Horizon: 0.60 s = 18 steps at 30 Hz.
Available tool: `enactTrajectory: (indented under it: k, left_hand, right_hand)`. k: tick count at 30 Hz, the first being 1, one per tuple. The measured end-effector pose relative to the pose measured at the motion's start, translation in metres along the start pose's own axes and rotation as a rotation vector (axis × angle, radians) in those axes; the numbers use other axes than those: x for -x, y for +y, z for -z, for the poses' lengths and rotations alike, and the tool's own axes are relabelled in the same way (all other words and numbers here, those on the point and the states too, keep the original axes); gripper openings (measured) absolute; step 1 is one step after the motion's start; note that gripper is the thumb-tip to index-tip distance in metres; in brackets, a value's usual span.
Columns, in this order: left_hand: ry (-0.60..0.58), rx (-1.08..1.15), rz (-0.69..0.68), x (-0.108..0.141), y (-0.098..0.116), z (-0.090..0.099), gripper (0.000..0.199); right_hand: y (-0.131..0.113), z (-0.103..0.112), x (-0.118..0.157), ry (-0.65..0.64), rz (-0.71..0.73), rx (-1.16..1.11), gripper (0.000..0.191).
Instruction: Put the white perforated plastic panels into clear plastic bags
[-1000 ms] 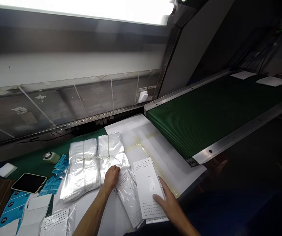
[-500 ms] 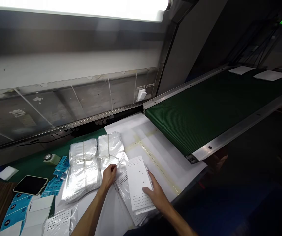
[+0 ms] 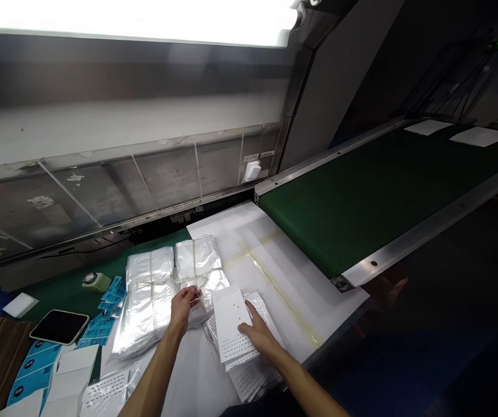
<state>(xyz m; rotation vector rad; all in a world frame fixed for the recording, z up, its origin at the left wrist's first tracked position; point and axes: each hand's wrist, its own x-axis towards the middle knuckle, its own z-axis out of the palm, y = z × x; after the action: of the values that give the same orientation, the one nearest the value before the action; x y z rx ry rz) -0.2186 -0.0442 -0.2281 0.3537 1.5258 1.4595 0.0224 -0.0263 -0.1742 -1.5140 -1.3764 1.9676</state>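
My right hand [image 3: 264, 337] grips a small stack of white cards [image 3: 230, 321], thumb on top and fingers along the far edge. The top card has rows of dark dashes and a few small marks. Beneath it lie more dashed cards in clear sleeves [image 3: 249, 379], partly hidden. My left hand [image 3: 182, 308] is closed in a pinch on the edge of a clear plastic bag [image 3: 199, 282], at the near side of a tied bundle of clear bags [image 3: 194, 255]. A second tied bundle [image 3: 144, 307] lies just left of it.
A green conveyor belt [image 3: 344, 214] runs off to the right, carrying white sheets [image 3: 482, 136]. White paper [image 3: 275, 260] with yellowed tape covers the table. At left lie a phone [image 3: 60, 327], blue labels [image 3: 98, 328], a small jar [image 3: 96, 281] and white folded cards [image 3: 70, 376].
My right hand has shifted left with the cards, uncovering sleeved cards on the right. My left hand has drawn slightly left and up, with the clear bag's edge lifting at its fingertips.
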Motion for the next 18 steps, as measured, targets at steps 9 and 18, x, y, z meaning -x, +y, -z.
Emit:
enactTrajectory:
  k: [9, 18]
  left_hand:
    - [0.038, 0.429, -0.079, 0.061, 0.076, 0.058, 0.015]
    - [-0.165, 0.313, -0.047, 0.164, 0.069, 0.003, 0.021]
  right_hand:
    - [-0.021, 0.012, 0.027, 0.013, 0.217, 0.217, 0.046]
    - [-0.091, -0.055, 0.071, -0.118, 0.579, 0.664, 0.029]
